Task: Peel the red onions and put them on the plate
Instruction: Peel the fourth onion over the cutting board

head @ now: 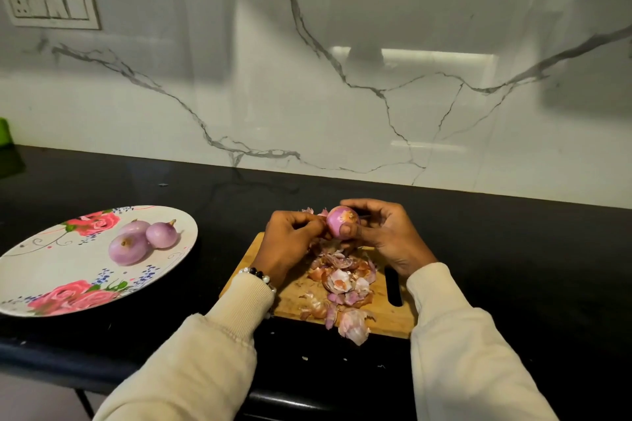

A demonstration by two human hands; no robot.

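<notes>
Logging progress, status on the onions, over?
Both hands on one onion, peeling. Three peeled onions on plate. Skins on board.

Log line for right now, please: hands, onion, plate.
right hand: holds onion over cutting board | left hand: pinching skin at onion | plate: three peeled onions | peels: piled on board

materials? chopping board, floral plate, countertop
Rectangular tan chopping board: looks like wood or bamboo, matte, faint grain, dark slot handle. Round white plate with pink roses: printed pattern, soft sheen; melamine or glazed ceramic, cannot tell which. Black countertop: glossy, reflects the veined wall; probably polished stone.
</notes>
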